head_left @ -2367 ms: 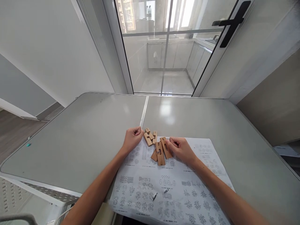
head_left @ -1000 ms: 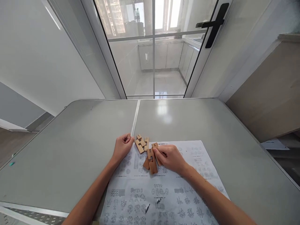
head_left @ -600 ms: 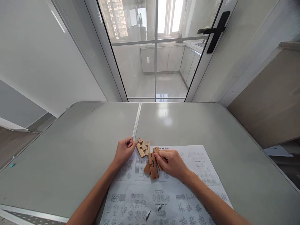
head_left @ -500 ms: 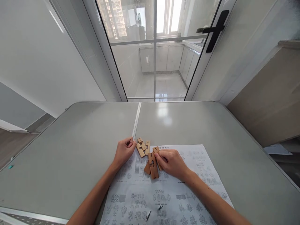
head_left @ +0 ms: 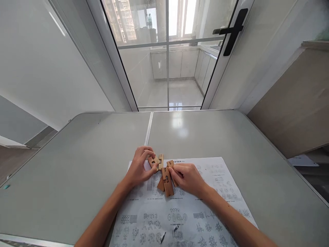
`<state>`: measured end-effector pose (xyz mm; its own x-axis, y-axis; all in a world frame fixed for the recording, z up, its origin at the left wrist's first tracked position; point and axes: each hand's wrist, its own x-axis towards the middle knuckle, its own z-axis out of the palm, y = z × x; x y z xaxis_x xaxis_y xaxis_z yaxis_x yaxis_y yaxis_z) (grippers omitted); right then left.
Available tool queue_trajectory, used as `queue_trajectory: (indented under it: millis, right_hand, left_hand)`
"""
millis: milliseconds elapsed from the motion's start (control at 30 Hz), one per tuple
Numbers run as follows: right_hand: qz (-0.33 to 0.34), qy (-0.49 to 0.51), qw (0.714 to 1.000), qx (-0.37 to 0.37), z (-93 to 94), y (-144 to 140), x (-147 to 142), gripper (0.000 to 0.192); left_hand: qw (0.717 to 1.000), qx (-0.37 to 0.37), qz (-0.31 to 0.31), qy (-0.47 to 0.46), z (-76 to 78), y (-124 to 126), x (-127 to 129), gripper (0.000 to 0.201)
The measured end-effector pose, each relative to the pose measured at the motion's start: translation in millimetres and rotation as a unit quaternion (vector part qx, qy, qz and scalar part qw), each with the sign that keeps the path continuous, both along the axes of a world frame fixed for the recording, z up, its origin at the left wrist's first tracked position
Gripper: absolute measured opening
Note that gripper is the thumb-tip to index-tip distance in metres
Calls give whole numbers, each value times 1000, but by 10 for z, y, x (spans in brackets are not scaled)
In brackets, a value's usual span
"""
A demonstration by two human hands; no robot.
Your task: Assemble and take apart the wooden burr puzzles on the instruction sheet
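Several flat wooden puzzle pieces lie on a printed paper sheet on a grey table. My left hand has its fingers and thumb closed around the far cluster of pieces. My right hand pinches a numbered wooden piece at the top of the near cluster, whose long pieces overlap on the sheet. The two clusters sit a little apart, between my hands.
The table has a seam down its middle. Behind it stands a glass sliding door with a black handle. A wooden panel is at the right, a white wall at the left.
My left hand has moved right from beside the far cluster and closed its fingers on those pieces. My right hand has stayed on the numbered piece. The camera shifted slightly.
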<state>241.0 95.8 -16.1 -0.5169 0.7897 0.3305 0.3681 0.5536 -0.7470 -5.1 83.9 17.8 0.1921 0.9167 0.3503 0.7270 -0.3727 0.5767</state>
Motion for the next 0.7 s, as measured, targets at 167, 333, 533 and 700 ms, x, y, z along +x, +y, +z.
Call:
queue_trajectory:
  millis: [167, 333, 533, 700]
  right_hand:
    - [-1, -2, 1000, 7, -43, 2, -1, 49]
    - [2, -2, 1000, 14, -55, 4, -6, 48]
    - [4, 1, 1000, 22, -44, 7, -17, 47]
    - [4, 5, 1000, 28, -44, 3, -17, 47]
  left_hand:
    - [993, -29, -84, 72, 0, -28, -34, 60]
    - [991, -30, -84, 101, -67, -23, -32, 75]
    - [992, -23, -81, 98, -103, 0, -46, 62]
    - [993, -18, -74, 91, -106, 6, -53, 65]
